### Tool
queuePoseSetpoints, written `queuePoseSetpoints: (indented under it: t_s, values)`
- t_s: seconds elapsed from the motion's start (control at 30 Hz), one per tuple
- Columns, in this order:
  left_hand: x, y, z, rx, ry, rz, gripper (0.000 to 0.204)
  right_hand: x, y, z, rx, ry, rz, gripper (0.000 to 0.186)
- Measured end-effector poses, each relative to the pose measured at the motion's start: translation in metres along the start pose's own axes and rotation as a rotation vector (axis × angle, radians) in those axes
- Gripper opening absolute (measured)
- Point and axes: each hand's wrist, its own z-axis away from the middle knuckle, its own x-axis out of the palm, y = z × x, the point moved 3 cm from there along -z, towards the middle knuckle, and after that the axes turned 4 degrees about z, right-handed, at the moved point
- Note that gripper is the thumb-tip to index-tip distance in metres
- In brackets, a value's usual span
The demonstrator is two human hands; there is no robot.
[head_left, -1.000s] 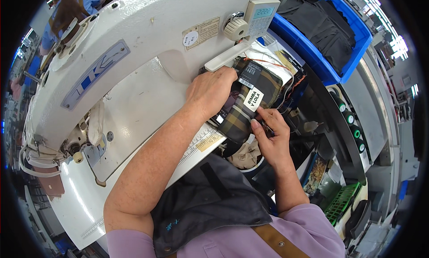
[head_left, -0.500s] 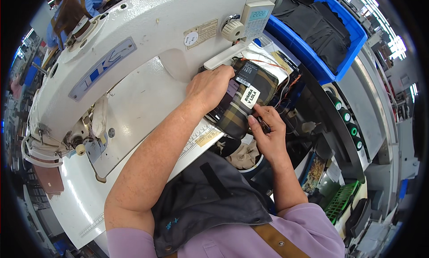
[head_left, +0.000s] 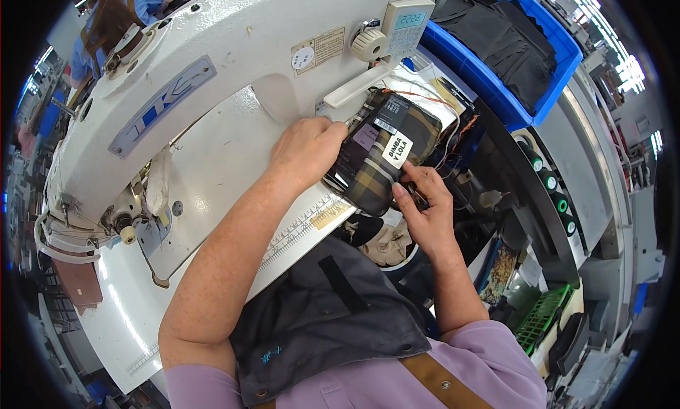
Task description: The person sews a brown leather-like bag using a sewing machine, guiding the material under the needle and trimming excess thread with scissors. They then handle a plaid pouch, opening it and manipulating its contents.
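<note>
A dark plaid pouch [head_left: 373, 169] in olive, black and cream lies at the table's right end, beside the sewing machine's base. Hang tags [head_left: 391, 118] and a white printed label [head_left: 397, 149] rest on top of it. My right hand [head_left: 430, 203] grips its lower right edge, thumb and forefinger close together by the label. Something small and dark shows partly inside that hand's curled fingers. My left hand [head_left: 308, 152] is at the pouch's left edge with its fingers curled together; the fingertips are turned away, so what they hold, if anything, is hidden.
The white sewing machine [head_left: 234, 58] arches over the table [head_left: 212, 189] on the left. A ruler strip [head_left: 297, 228] runs along the near edge. Beyond the pouch stands a blue crate [head_left: 545, 104] of black pieces. Thread spools [head_left: 547, 182] and a green basket [head_left: 542, 320] sit right.
My left hand has drawn back leftward from the top of the pouch to its left edge, uncovering more of the tags. My right hand and the pouch have hardly moved.
</note>
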Motion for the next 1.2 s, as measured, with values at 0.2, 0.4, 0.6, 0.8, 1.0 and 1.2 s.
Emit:
queuePoseSetpoints:
  t_s: [0.2,0.4,0.6,0.8,1.0,1.2]
  values:
    - [0.005,-0.013,0.012,0.195,0.206,0.09,0.035,0.001,0.0,-0.001,-0.001,-0.008,-0.008,0.043]
    - [0.003,-0.004,0.031,0.412,0.29,0.106,0.025,0.0,0.001,-0.001,0.012,-0.018,-0.016,0.043]
    - [0.02,0.006,0.059,0.567,0.245,0.028,0.028,0.001,0.002,0.0,0.019,-0.019,-0.032,0.043]
    - [0.016,0.003,0.052,0.657,0.345,-0.04,0.043,0.001,0.004,0.0,0.004,-0.019,-0.04,0.044]
    - [0.014,-0.008,0.055,0.556,0.23,-0.031,0.063,0.001,0.007,0.0,0.009,-0.024,-0.07,0.044]
    - [0.013,-0.007,0.061,0.563,0.173,-0.081,0.07,0.002,0.007,-0.001,0.008,-0.023,-0.1,0.044]
